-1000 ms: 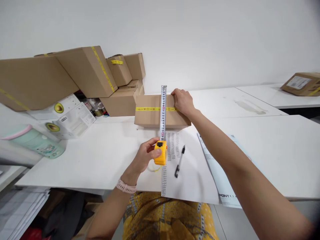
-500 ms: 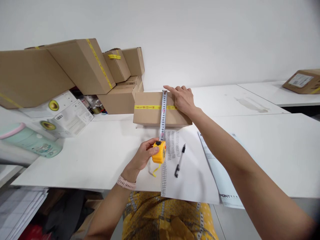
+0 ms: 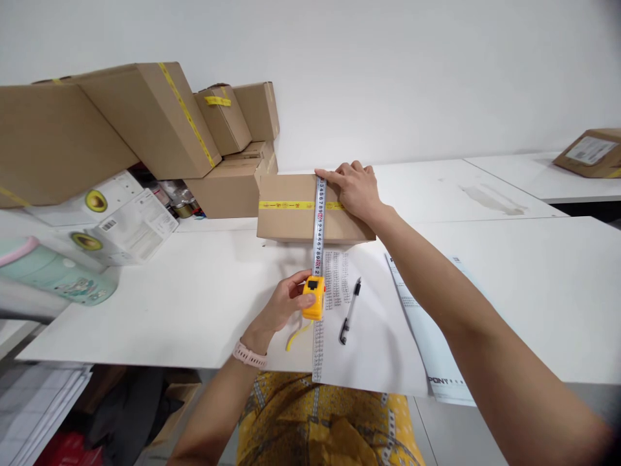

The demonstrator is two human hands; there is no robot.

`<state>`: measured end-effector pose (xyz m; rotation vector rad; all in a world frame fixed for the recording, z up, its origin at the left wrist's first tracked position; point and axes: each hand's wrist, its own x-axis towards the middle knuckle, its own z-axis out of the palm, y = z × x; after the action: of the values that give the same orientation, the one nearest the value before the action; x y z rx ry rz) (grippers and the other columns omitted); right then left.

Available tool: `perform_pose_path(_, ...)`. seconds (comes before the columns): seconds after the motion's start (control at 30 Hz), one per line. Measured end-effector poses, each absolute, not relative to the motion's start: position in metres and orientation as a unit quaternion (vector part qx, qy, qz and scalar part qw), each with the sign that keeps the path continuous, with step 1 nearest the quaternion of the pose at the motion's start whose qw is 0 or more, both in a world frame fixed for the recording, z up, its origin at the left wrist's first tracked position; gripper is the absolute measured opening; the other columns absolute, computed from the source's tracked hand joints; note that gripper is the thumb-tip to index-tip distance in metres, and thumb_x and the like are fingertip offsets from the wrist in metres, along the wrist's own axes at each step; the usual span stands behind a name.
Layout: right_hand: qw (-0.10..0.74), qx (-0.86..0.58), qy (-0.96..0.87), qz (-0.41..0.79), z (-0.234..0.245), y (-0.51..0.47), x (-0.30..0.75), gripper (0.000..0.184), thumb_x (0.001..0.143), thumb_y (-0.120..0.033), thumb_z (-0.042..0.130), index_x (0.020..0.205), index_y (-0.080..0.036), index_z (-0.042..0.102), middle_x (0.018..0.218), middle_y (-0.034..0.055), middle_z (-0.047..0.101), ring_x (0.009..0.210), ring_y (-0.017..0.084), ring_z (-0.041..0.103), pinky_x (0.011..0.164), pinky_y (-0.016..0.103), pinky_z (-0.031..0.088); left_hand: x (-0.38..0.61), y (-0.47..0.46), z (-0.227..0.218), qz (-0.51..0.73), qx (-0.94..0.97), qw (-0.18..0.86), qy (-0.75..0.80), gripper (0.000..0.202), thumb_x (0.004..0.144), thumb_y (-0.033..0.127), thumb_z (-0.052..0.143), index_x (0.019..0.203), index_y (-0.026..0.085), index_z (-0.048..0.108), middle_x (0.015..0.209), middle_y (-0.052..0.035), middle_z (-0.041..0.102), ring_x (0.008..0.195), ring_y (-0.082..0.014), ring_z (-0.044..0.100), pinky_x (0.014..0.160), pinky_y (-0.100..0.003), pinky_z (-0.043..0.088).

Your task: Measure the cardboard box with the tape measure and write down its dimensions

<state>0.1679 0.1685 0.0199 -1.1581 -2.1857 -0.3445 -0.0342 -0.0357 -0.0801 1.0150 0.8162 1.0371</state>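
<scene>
My left hand (image 3: 286,304) is closed around a yellow tape measure (image 3: 314,299), the thumb on its near side. From the case the metal blade (image 3: 319,226) runs straight away over the top of a cardboard box (image 3: 286,220) with yellow tape round it. On the box's right part lies my right hand (image 3: 356,191), its index finger stretched to the blade's end at the far edge. The other fingers are bent over that edge, their tips hidden. Under the tape measure is a sheet of paper (image 3: 378,349) with printed columns, and a black-capped pen (image 3: 350,312) rests on it.
Stacked cardboard boxes (image 3: 150,123) and white avocado-print cartons (image 3: 130,226) stand at the left. A mint-green tumbler (image 3: 58,272) leans nearby. To the right are a pale blue PONY pad (image 3: 436,349) and, farther off, another labelled box (image 3: 594,155) on the white table (image 3: 524,291).
My left hand and the tape measure case have shifted slightly right, and the blade lies straighter across the box. My right index finger has come onto the blade's end more closely.
</scene>
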Motion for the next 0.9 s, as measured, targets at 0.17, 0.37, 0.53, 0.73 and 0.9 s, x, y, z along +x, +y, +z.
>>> perform_pose_path(0.17, 0.313, -0.448, -0.826, -0.137, 0.021, 0.165, 0.167, 0.052, 0.103, -0.024, 0.029, 0.142, -0.04, 0.059, 0.11, 0.0108, 0.063, 0.098, 0.03, 0.044, 0.084, 0.046, 0.032, -0.035, -0.033, -0.085, 0.465, 0.462, 0.674, 0.341, 0.063, 0.066, 0.04, 0.093, 0.121, 0.017, 0.072, 0.106, -0.0108, 0.073, 0.09, -0.021, 0.068, 0.079, -0.03, 0.055)
perform_pose_path(0.37, 0.308, -0.483, -0.803, -0.165, 0.023, 0.153, 0.162, 0.052, 0.107, -0.036, 0.022, 0.149, -0.024, 0.05, 0.104, 0.012, 0.065, 0.101, 0.03, 0.045, 0.088, 0.044, 0.033, -0.037, -0.05, -0.087, 0.479, 0.469, 0.669, 0.322, 0.067, 0.065, 0.039, 0.093, 0.124, 0.018, 0.07, 0.101, -0.0072, 0.072, 0.083, -0.0177, 0.066, 0.073, -0.025, 0.055)
perform_pose_path(0.53, 0.305, -0.489, -0.794, -0.195, 0.013, 0.127, 0.159, 0.055, 0.106, -0.052, 0.024, 0.129, -0.019, 0.062, 0.111, 0.0142, 0.065, 0.106, 0.031, 0.049, 0.094, 0.046, 0.032, -0.042, -0.088, -0.091, 0.506, 0.462, 0.66, 0.309, 0.069, 0.066, 0.04, 0.092, 0.128, 0.021, 0.069, 0.104, -0.0067, 0.072, 0.088, -0.0184, 0.067, 0.077, -0.025, 0.055)
perform_pose_path(0.73, 0.358, -0.451, -0.806, -0.141, -0.025, 0.074, 0.162, 0.046, 0.104, -0.053, 0.037, 0.124, -0.023, 0.064, 0.121, 0.0109, 0.067, 0.112, 0.029, 0.053, 0.1, 0.046, 0.033, -0.042, -0.135, -0.102, 0.478, 0.442, 0.671, 0.353, 0.075, 0.067, 0.046, 0.091, 0.132, 0.022, 0.065, 0.105, -0.0062, 0.067, 0.092, -0.0191, 0.062, 0.079, -0.025, 0.052)
perform_pose_path(0.9, 0.494, -0.452, -0.733, 0.117, -0.034, 0.016, 0.177, 0.043, 0.107, -0.049, 0.031, 0.124, -0.029, 0.064, 0.111, 0.0067, 0.072, 0.103, 0.025, 0.061, 0.091, 0.045, 0.046, -0.038, -0.163, -0.1, 0.387, 0.504, 0.663, 0.394, 0.074, 0.065, 0.045, 0.089, 0.131, 0.021, 0.064, 0.105, -0.0043, 0.057, 0.089, -0.0179, 0.056, 0.075, -0.025, 0.048)
